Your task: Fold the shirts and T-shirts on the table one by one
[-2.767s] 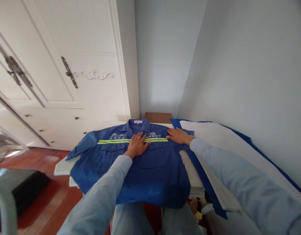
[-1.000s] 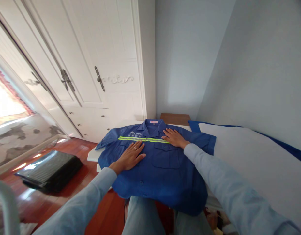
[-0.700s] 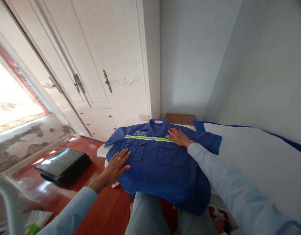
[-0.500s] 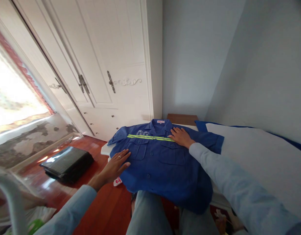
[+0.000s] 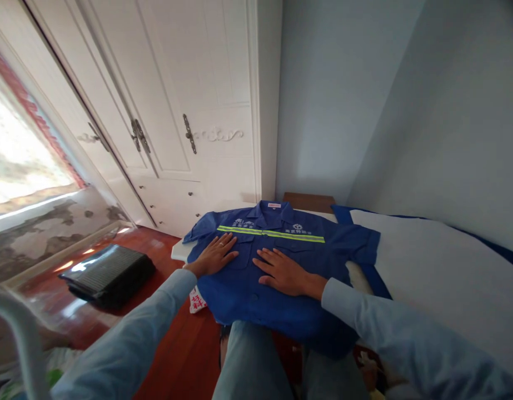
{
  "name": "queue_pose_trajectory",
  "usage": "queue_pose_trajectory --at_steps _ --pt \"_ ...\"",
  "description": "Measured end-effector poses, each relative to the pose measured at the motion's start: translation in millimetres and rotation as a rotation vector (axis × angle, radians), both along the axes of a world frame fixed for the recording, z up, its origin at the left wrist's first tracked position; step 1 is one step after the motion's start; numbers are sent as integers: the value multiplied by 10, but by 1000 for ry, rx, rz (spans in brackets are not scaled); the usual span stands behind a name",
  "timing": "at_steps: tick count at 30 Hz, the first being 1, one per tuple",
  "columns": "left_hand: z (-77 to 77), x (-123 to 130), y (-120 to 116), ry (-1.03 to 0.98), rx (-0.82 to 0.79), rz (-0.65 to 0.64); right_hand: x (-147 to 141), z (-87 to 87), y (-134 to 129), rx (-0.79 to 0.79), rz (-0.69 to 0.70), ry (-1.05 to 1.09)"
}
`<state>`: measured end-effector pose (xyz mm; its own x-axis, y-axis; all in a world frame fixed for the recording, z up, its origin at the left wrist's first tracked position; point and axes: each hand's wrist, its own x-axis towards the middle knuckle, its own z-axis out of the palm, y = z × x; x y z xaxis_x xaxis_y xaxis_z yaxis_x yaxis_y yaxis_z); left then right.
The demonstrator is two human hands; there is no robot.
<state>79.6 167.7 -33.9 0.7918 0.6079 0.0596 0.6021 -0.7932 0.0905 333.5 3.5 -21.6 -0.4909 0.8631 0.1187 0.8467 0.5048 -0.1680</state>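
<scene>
A dark blue short-sleeved work shirt [image 5: 256, 300] lies front up and spread out, its collar pointing away from me. A yellow-green reflective stripe [image 5: 281, 235] crosses its chest, with white printing above. My left hand [image 5: 217, 254] rests with fingers spread on the chest pocket at the left, just under the stripe; a ring shows on one finger. Flat on the shirt's middle, below the stripe, my right hand [image 5: 283, 272] lies with its fingers extended. Neither hand grips the cloth. The lower hem hangs toward my knees.
A white wardrobe [image 5: 223, 172] stands behind at the left. On the red wooden floor [image 5: 177, 344] lies a black plastic-wrapped package [image 5: 110, 275]. To the right is a white sheet over blue cloth [image 5: 439, 266]. A curved pale tube [image 5: 20, 333] is at the lower left.
My left hand has moved right and up onto the shirt's pocket. My right hand has come down and left from near the shoulder to the middle, uncovering the printing there.
</scene>
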Motion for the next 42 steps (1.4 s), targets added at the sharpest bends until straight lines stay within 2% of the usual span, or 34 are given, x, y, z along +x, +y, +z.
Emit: queue_pose_trajectory --at_steps 5,10,14,21,27,33,42 --pt "-31 -86 30 10 46 -24 355 -4 -299 -70 -28 -20" --pt "-110 -149 16 -20 132 117 556 -91 -627 -45 -121 -45" --pt "-156 -267 19 -28 196 182 675 -205 -886 69 -234 -76" --pt "-181 -360 45 -39 238 158 835 -284 -1326 168 -516 -156" --pt "-174 -330 62 -51 220 154 892 -380 -1486 226 -690 -189" --pt "-144 -328 101 -46 189 157 930 -451 -1551 223 -662 -155" --pt "-104 -332 202 15 146 147 956 -400 -1695 175 -573 -72"
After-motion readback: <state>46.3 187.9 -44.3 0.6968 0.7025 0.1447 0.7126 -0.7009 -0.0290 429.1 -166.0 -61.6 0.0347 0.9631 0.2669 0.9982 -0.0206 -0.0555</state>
